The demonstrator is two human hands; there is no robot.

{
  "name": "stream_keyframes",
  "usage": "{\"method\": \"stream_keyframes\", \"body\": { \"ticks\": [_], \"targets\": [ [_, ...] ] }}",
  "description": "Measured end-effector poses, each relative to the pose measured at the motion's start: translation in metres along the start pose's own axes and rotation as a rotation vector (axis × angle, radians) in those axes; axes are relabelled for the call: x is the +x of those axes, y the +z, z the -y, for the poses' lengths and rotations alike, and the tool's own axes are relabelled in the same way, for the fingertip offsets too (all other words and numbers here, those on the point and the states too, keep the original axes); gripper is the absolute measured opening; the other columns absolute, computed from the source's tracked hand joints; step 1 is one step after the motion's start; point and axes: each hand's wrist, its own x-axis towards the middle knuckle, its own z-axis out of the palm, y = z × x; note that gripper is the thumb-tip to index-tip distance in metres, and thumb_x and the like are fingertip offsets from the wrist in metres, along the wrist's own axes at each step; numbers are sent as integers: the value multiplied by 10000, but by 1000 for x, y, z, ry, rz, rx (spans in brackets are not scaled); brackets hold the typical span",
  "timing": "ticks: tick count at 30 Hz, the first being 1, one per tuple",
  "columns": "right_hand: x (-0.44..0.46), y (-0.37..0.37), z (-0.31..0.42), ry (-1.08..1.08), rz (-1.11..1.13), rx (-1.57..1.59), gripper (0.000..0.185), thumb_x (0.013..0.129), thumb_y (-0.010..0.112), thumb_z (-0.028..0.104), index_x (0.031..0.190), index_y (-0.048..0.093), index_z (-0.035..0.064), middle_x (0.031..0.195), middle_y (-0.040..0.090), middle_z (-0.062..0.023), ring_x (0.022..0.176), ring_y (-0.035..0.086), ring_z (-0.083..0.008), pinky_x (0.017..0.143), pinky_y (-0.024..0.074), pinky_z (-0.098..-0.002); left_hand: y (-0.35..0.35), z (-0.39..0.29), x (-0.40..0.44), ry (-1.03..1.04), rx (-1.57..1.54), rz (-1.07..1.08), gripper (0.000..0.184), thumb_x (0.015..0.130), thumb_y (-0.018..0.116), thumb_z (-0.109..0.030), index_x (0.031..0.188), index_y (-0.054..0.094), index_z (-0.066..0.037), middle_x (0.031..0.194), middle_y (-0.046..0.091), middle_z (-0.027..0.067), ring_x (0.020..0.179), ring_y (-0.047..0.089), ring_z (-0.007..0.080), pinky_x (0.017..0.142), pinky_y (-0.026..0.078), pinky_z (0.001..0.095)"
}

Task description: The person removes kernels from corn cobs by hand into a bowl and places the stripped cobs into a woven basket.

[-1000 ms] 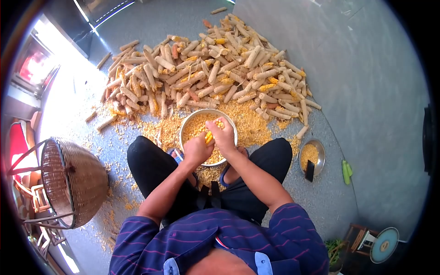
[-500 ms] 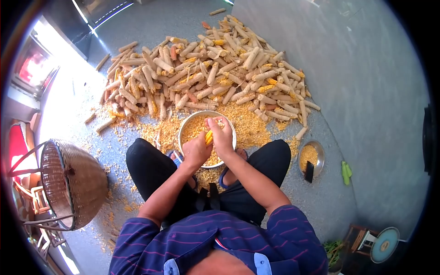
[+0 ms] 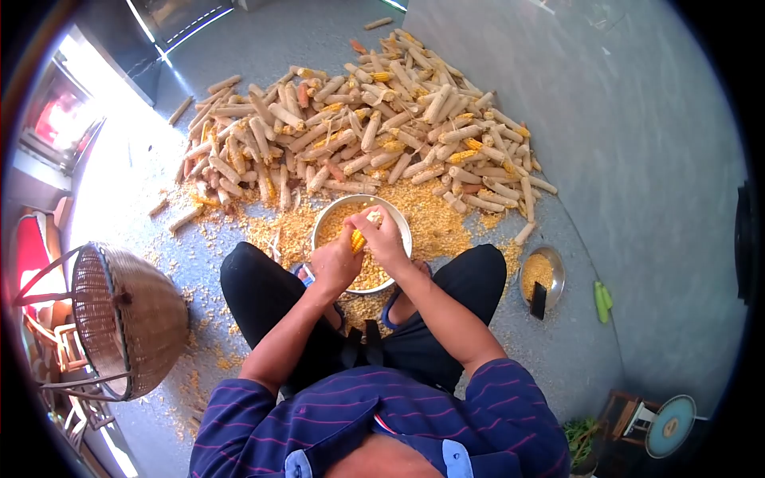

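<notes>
Both of my hands are closed around a corn cob [image 3: 358,240] that has yellow kernels on its visible part. My left hand [image 3: 335,263] wraps the lower end, and my right hand [image 3: 382,237] grips the upper end, where a pale bit shows between the fingers. Beneath them a round white-rimmed basin [image 3: 408,239] sits on the floor between my feet, holding loose yellow kernels [image 3: 372,275]. My fingers hide part of the cob and of the basin's inside.
A large heap of mostly stripped cobs [image 3: 351,127] lies beyond the basin, with scattered kernels [image 3: 442,215] around it. At left a wicker basket [image 3: 151,319] lies tipped. To the right are a metal bowl [image 3: 560,275], a dark phone-like object [image 3: 538,300] and a green item [image 3: 602,302].
My left hand has shifted slightly up and left along the cob, and my right hand's fingers have come lower, closer to it. The cob is still held between both hands.
</notes>
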Motion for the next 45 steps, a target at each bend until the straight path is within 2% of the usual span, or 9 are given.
{"method": "stream_keyframes", "body": {
  "ticks": [7, 13, 17, 19, 24, 30, 35, 41, 45],
  "targets": [
    [1, -15, 36, 97, 381, 480, 285, 1006, 436, 234, 1060, 535, -28, 1071, 631, -188, 966, 636, -232, 894, 524, -361, -13, 4, 3, -269, -1203, 572, 212, 790, 697, -200, 863, 592, -31, 681, 583, 8, 547, 538, 81, 494, 425, 231],
    [3, -6, -6, -65, -7, -66, 225, 982, 503, 210, 979, 534, -12, 993, 663, -156, 943, 648, -235, 881, 526, -353, 3, -5, -2, -85, 13, 166, 312, 812, 672, -284, 923, 599, -1, 735, 631, 276, 685, 653, 379, 576, 496, 445],
    [-3, -11, 49, 177, 220, 643, 316, 964, 549, 230, 1157, 503, -16, 1090, 627, -173, 997, 632, -262, 901, 513, -375, 0, 5, 6, -39, -676, 207, 280, 846, 619, -266, 871, 550, 4, 597, 597, 134, 417, 561, 238, 421, 448, 364],
    [-9, -11, 61, 56, 428, 625, 365, 961, 549, 191, 1265, 424, 32, 1103, 590, -166, 1038, 610, -282, 927, 494, -415, -21, 6, 10, -459, -1865, 882, 223, 863, 597, -189, 964, 540, 1, 564, 508, 68, 374, 456, 150, 351, 348, 271],
    [-10, -9, 23, 32, 224, 327, 243, 961, 566, 178, 1120, 416, 73, 936, 538, -57, 883, 588, -164, 805, 494, -290, -4, 2, 3, -533, -1530, 672, 1012, 802, 617, -26, 1470, -144, -44, 566, 479, 50, 350, 404, 110, 305, 242, 233],
    [-6, 1, 41, 125, 154, 561, 372, 971, 550, 210, 1279, 384, 83, 990, 547, -74, 895, 581, -173, 811, 498, -295, -11, 0, 8, -685, -1782, 723, 469, 940, 520, -410, 1163, 469, -1, 510, 443, 43, 288, 325, 97, 281, 223, 224],
    [-8, -12, 35, 56, 374, 446, 544, 950, 573, 134, 1402, 272, 94, 1114, 526, -78, 970, 567, -166, 829, 510, -275, -14, 3, 8, -496, -2054, 886, 639, 958, 284, -623, 937, 521, -29, 446, 383, 46, 265, 272, 121, 269, 211, 240],
    [-2, 1, -10, -64, 103, 62, 434, 949, 577, 155, 1302, 336, 83, 1087, 487, -74, 947, 504, -112, 762, 458, -222, 8, -21, 5, -862, -1219, 210, 582, 965, 308, -603, 837, 517, -75, 471, 427, 62, 284, 304, 136, 295, 212, 251],
    [-5, 1, 22, 153, -17, 9, 431, 966, 554, 229, 1314, 355, 70, 1042, 548, -95, 860, 556, -121, 674, 480, -221, 11, 3, 6, -707, -1719, 584, 595, 976, 289, -587, 800, 532, -74, 456, 418, 50, 278, 278, 129, 303, 207, 259]
  ]
}}
